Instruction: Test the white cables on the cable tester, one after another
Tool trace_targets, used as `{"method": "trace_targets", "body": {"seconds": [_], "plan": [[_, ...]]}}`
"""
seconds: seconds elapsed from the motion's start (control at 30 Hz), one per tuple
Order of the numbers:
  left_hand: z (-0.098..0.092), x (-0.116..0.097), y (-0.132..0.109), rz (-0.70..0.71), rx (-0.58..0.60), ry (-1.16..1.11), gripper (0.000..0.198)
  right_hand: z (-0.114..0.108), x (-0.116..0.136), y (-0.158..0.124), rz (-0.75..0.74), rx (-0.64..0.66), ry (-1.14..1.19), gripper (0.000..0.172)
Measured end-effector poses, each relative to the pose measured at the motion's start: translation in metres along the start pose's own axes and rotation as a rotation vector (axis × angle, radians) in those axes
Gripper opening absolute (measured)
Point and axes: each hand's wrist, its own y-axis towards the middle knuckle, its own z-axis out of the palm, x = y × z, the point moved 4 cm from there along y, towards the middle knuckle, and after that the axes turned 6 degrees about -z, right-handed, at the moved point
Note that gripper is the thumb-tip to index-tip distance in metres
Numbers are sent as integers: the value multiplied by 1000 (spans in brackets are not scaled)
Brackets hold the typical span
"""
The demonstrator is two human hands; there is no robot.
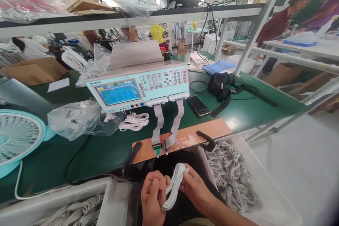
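Both my hands hold one coiled white cable (173, 185) low in the view, over my lap. My left hand (151, 194) is closed round the coil's lower part. My right hand (194, 187) pinches its upper end. Just beyond them a wooden board (185, 137) carries a small green connector fixture (157, 148), joined by two grey ribbon cables (169, 123) to a pale cable tester (139, 86) with a lit blue screen.
A bin of coiled white cables (230, 173) sits to my right, another bin (71, 212) to my left. On the green table lie bagged cables (79, 118), a loose coil (134, 121), a phone (198, 106), a black pouch (219, 84) and a fan (18, 137). People work beyond.
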Motion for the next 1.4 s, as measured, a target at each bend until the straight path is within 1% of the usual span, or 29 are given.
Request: {"method": "trace_targets", "body": {"seconds": [0.03,0.07,0.1,0.13,0.17,0.2,0.27,0.3,0.37,0.43,0.5,0.6,0.7,0.8,0.87,0.93,1.0,1.03,1.13,1.2,1.27,1.3,1.4], "plan": [[-5,3,0,-34,-31,85,16,2,4,3,-36,7,-50,26],[-10,5,0,-72,-54,170,16,4,9,6,-65,31,-144,25],[-14,7,-1,-111,-61,250,24,6,16,7,-89,62,-269,23],[-15,8,0,-146,-43,322,34,8,22,7,-102,94,-404,23],[-15,8,0,-171,-1,389,39,10,26,7,-101,129,-526,23],[-14,8,0,-182,46,453,38,11,29,7,-89,161,-624,24],[-12,6,1,-178,123,563,25,14,32,6,-75,209,-762,21],[-12,5,2,-157,133,600,19,16,33,6,-86,231,-807,18],[-15,3,3,-108,111,635,15,17,33,7,-146,259,-876,16],[-20,3,4,-89,63,650,16,17,32,9,-215,276,-912,20],[-26,3,5,-82,9,664,18,17,30,12,-247,292,-925,23],[-30,2,6,-59,-38,690,19,19,26,16,-283,320,-950,23],[-27,-3,11,2,-41,733,17,21,23,21,-354,305,-991,21],[-20,-12,18,124,-24,828,12,22,20,30,-455,266,-1138,19],[-17,-15,25,206,-28,927,7,21,18,37,-515,213,-1272,17],[-20,-14,33,234,-72,992,8,18,17,46,-531,128,-1358,14],[-25,-11,40,174,-122,946,7,16,16,54,-476,48,-1317,14],[-28,-7,42,102,-126,877,7,14,15,57,-431,19,-1252,14],[-34,4,45,-192,-81,548,14,12,11,62,-305,-51,-1009,20],[-34,8,43,-348,-37,316,17,11,9,63,-251,-83,-882,23],[-33,7,39,-415,7,142,23,10,7,63,-216,-96,-787,25],[-33,7,38,-431,26,91,26,10,6,63,-207,-92,-757,26],[-35,6,36,-421,15,85,28,10,5,62,-213,-72,-725,26]]}}
